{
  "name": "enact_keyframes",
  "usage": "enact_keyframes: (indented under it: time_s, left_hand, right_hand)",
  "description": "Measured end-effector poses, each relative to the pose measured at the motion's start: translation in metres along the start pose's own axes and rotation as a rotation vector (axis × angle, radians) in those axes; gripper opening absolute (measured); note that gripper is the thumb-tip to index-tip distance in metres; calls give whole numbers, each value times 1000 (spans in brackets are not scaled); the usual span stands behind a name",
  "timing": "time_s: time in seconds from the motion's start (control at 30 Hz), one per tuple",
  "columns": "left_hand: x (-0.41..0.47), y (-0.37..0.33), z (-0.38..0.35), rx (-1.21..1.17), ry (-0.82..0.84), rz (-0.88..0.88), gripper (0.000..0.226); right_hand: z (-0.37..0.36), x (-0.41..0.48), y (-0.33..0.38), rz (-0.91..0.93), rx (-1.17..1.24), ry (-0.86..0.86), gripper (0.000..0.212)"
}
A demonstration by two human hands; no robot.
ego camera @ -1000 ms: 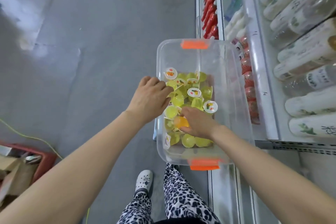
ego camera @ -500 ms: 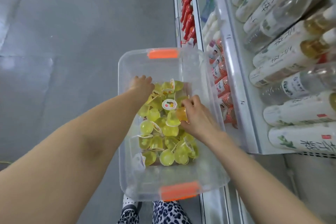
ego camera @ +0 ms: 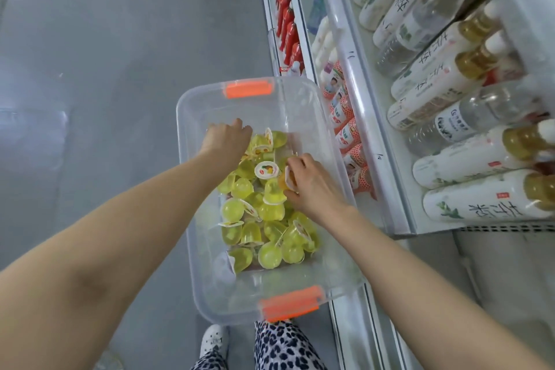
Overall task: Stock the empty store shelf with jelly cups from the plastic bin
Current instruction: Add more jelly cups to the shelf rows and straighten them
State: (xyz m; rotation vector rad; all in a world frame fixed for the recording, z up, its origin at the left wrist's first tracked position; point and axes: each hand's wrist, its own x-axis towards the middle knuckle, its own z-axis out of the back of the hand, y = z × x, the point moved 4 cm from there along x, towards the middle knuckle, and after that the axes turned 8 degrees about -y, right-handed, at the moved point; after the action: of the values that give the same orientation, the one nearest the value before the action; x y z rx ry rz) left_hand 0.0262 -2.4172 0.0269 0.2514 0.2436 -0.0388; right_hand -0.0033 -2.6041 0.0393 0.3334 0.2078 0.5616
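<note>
Well, right hand around orange cup

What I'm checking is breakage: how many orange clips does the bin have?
2. One orange clip sits on the bin's far rim, the other on its near rim. The long side rims show none, though parts are covered.

— Where's the bin?
— Centre of the frame, the shelf just to its right
— What's in it?
— Cups, piled in the middle. Left hand at the pile's upper left, right hand at its right edge, round one cup
— And the bottles?
— Lying on the shelf, upper right
</note>
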Motion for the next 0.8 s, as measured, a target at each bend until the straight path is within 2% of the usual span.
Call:
enact_keyframes:
  time_s: [0.17, 0.37, 0.47, 0.63, 0.8]
  left_hand:
    - [-50, 6, 26, -370, -134, 10, 50]
    - [-142, 4, 49, -709, -286, -21, 59]
    - [-187, -4, 63, -786, -383, -92, 53]
    - [-247, -32, 90, -840, -442, -252, 52]
    - [-296, -81, 134, -838, -512, -480, 47]
  right_hand:
    - [14, -25, 15, -78, 22, -124, 59]
    - [48, -96, 35, -200, 106, -384, 52]
    - [68, -146, 52, -266, 143, -500, 46]
    - [102, -243, 80, -386, 87, -606, 44]
    - [134, -341, 92, -493, 20, -714, 40]
